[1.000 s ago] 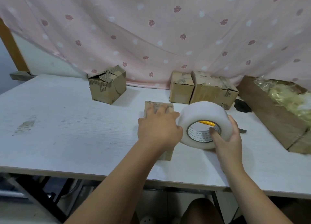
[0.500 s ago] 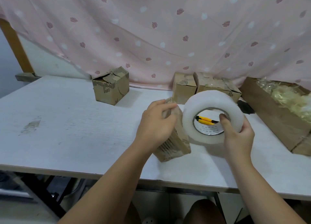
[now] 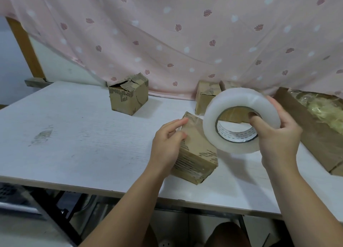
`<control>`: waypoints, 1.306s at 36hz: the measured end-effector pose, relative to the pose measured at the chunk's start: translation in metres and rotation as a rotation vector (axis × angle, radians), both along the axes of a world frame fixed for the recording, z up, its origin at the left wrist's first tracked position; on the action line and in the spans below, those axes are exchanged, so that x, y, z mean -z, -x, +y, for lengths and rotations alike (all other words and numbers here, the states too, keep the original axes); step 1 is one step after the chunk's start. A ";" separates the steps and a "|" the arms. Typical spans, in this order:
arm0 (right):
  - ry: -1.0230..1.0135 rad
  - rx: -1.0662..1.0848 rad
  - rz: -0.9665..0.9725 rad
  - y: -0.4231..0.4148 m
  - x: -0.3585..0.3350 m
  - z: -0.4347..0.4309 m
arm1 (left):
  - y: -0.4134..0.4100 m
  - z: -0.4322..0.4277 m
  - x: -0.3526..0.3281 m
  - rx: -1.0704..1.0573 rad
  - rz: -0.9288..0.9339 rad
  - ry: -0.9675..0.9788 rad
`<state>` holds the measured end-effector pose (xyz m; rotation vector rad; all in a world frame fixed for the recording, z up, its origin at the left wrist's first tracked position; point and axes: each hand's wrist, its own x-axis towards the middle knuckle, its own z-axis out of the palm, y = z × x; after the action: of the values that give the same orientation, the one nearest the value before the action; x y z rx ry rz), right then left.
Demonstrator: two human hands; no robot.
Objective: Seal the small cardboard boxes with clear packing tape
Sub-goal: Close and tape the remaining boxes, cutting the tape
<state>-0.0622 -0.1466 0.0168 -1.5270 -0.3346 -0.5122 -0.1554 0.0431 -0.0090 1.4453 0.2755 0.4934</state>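
The small cardboard box (image 3: 198,154) sits tilted on the bench (image 3: 74,135) near its front edge, clasped by the left hand (image 3: 168,137), which apparently pins the tape's free end, while the right hand (image 3: 278,133) grips the tape roll (image 3: 239,105), thumb through the core, ready to unreel.

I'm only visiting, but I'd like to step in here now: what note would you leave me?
Left hand holds the box, tilted.
Right hand grips the roll beside it, thumb in the core.
Done: tape seems stuck on the box top, a strip running to the roll.
Left: pull it across, cut, press down.
Other boxes wait at the back; sealed or not, cannot tell.
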 end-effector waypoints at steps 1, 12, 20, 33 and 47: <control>0.000 0.011 0.007 -0.001 0.000 -0.002 | 0.000 0.000 0.001 -0.003 -0.004 0.011; 0.090 0.057 -0.009 0.003 -0.004 -0.022 | 0.000 -0.001 0.001 -0.003 0.002 0.009; 0.041 0.028 0.028 0.011 0.010 -0.024 | 0.000 -0.003 0.003 0.032 0.021 -0.014; -0.519 -0.240 0.887 0.018 0.051 -0.014 | -0.005 -0.011 -0.018 -0.037 0.099 -0.456; -0.442 -0.021 0.425 0.001 0.011 -0.005 | -0.028 -0.027 -0.026 -0.017 0.440 -1.172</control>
<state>-0.0637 -0.1516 0.0054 -1.1595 0.0915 -0.2135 -0.1278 0.0160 0.0172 2.7068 0.3673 0.3370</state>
